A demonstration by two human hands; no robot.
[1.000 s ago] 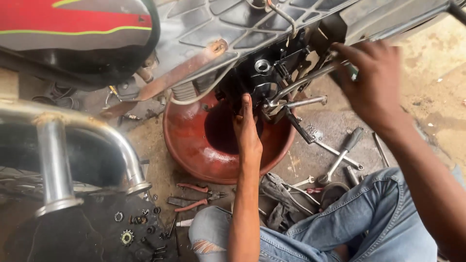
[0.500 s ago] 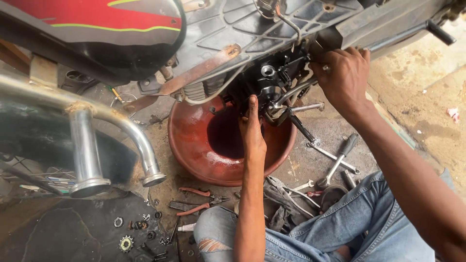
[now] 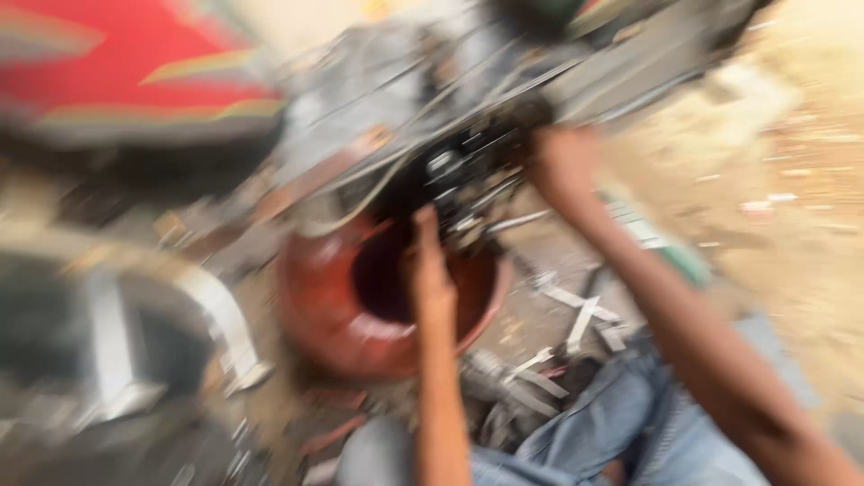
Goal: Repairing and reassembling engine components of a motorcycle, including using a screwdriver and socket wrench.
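Knees: blue jeans (image 3: 621,432) at 5 o'clock, nearest to the camera, the person is sitting low over the ground.
Tools: some grey metal tools (image 3: 576,328) lie on the ground just beyond the knees; the blur hides which kind they are.
Left arm: it goes straight up from 6 o'clock, forearm almost vertical, over the red bowl (image 3: 337,324).
Left hand (image 3: 427,270): fingers point to 12 o'clock and reach the dark engine part (image 3: 468,175); grasping or only touching, I cannot tell.
Right arm: it comes from 4 o'clock, stretched diagonal toward the centre.
Right hand (image 3: 558,162): it is at 1 o'clock, closed against the right side of the engine part; what it holds is too blurred to tell.
Chrome pipe (image 3: 202,297): bent, at 9 o'clock.
Red tank (image 3: 135,76): far, at 11 o'clock.
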